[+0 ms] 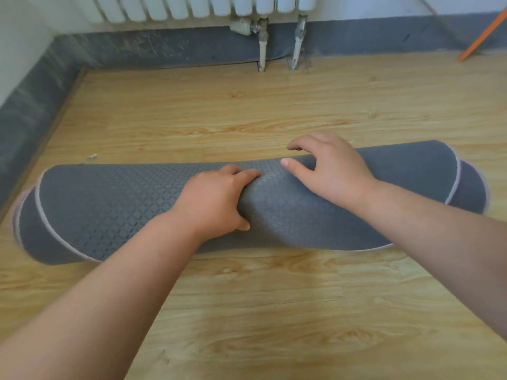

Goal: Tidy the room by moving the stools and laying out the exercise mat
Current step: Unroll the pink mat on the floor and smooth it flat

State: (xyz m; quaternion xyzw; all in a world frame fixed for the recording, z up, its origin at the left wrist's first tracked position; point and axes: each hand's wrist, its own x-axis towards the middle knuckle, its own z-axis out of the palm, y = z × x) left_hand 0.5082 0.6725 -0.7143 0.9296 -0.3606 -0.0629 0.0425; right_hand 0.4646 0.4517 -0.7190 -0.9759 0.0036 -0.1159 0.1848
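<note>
We list one mat (115,204): grey, diamond-embossed, pale piping at its edges; it is rolled up and lies on the floor (247,297), crosswise, roughly parallel to the far edge; its left end sits near the floor's left edge, its right end reaches well towards the right; the layers at both ends are offset, so inner turns show; the middle of the roll is dented and twisted under the hands.

We list the left hand (216,198): on the middle of the roll; fingers curled over a raised fold of the outer layer, thumb pressed against the near side; it grips that fold.

We list the right hand (332,171): just beside the left, on the top of the roll; fingers arched and hooked over the far side, thumb stretched along the near face; it holds the mat between them.

We list the surroundings: a white radiator (192,6) on the far wall; two pipes (262,50) running from it down to the floor's far edge; a grey skirting (164,48) along the far and left edges, meeting at the far left corner; an orange pole (482,37) leaning at the far right corner.
</note>
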